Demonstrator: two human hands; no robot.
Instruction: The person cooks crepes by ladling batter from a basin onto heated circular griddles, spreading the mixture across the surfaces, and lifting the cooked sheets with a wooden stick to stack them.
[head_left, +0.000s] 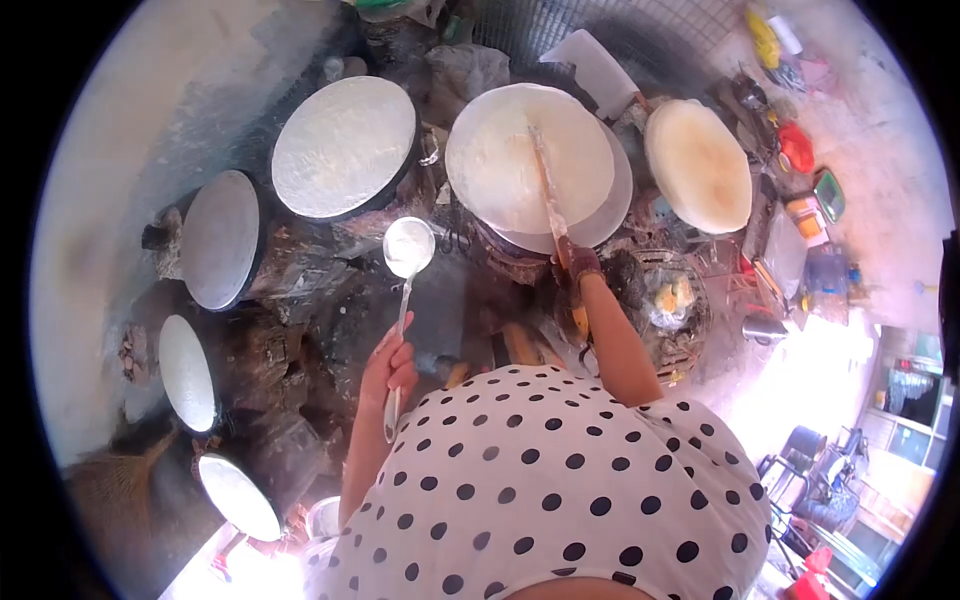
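Note:
My left hand is closed round the handle of a ladle, whose round bowl holds white batter. In my right hand, which looks dark or covered, is a long wooden stick. The stick lies across a large pale flatbread that sits off-centre on a round griddle, leaving the griddle's right edge bare. Left of it, a second round griddle bears a spread white layer. A browned stack of flatbread lies to the right.
Further round griddles stand at the left: one grey, one with a pale surface and one lower down. A wire basket with a plastic bag is beside my right arm. Chairs stand at the lower right.

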